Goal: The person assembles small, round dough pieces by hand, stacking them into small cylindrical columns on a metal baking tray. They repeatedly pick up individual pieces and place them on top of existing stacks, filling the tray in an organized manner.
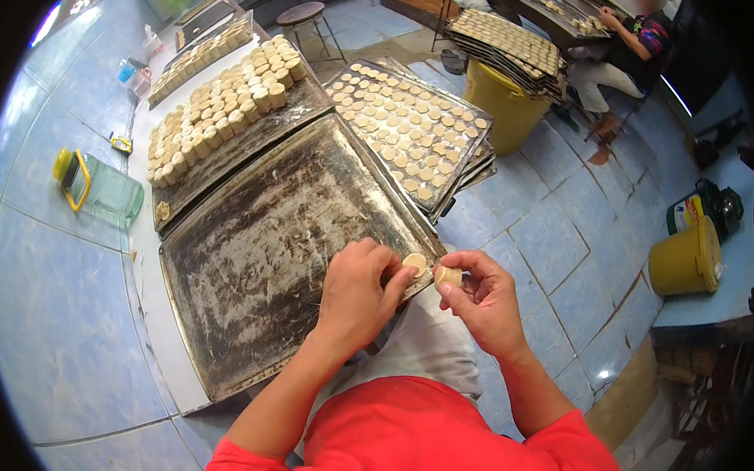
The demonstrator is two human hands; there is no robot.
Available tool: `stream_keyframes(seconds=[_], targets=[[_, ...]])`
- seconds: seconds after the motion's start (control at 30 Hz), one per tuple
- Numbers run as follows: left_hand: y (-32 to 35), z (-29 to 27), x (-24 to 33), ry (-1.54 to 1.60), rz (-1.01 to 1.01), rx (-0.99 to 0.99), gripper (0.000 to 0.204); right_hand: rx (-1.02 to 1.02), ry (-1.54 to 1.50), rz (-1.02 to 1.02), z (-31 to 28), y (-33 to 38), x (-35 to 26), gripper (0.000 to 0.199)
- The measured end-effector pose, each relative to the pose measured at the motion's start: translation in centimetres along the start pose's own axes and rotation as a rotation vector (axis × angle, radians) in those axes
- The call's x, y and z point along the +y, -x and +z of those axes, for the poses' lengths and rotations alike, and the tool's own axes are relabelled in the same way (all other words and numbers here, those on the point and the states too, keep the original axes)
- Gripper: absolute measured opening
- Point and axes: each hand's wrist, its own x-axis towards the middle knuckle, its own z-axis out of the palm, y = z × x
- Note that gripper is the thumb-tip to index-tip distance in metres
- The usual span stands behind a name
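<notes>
Over the near right corner of a dark, worn baking tray point(259, 267), my left hand point(359, 292) pinches a pale round dough disc point(415, 263) between thumb and fingers. Close beside it, just off the tray's edge, my right hand point(487, 302) grips a short stack of dough discs point(447, 275). No other disc shows on this tray. Beyond it, many upright stacks of dough discs point(225, 107) stand in rows on another dark tray point(290, 125). One small piece of dough point(162, 211) lies at that tray's left corner.
To the right, a tray laid with spaced discs point(414, 131) tops a pile of trays. More loaded trays point(508, 45) rest on a yellow bucket point(506, 101). A clear jar point(106, 190) stands left of the table. A co-worker point(631, 43) sits at the far right. A stool point(301, 15) is behind.
</notes>
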Motion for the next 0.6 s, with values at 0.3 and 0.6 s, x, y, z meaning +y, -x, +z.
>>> stream_keyframes(seconds=[0.3,0.6], targets=[[1.7,-0.7,0.0,0.313,-0.070,-0.085,0.012,-0.079,-0.031,0.037,1.2,0.0,0.6,0.031],[3.0,-2.0,-0.1,0.368,-0.067,-0.079,0.013,-0.162,-0.019,0.066,2.2,0.7,-0.2,0.034]])
